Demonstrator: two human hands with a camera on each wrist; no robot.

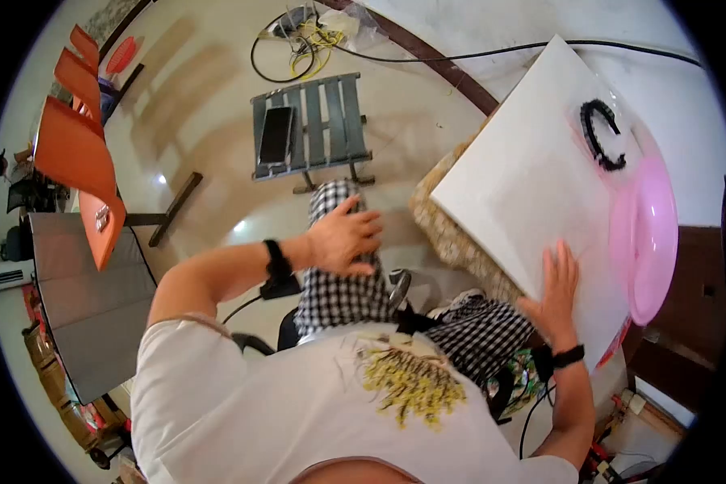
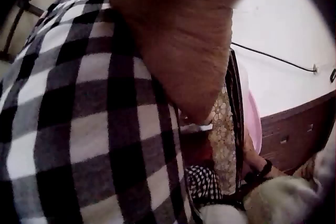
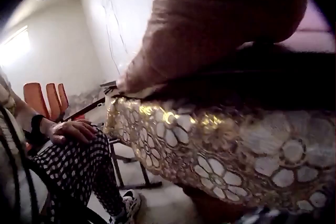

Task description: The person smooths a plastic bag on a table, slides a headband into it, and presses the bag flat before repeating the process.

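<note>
My left hand rests on the knee of the black-and-white checked trousers, fingers spread and relaxed. On the white board to the right lies my right hand, its fingers extended and its thumb near the board's front edge. Neither hand holds anything. Farther back on the same board is a black, segmented piece bent into a C shape. A pink round basin stands at the board's right side. In the right wrist view, a gold-and-white flowered cloth hangs below that hand.
A slatted folding stool stands ahead with a dark phone on it. Behind it, yellow and black cables lie on the floor. Orange chairs line the left, near a grey folded panel. A black cable runs along the wall.
</note>
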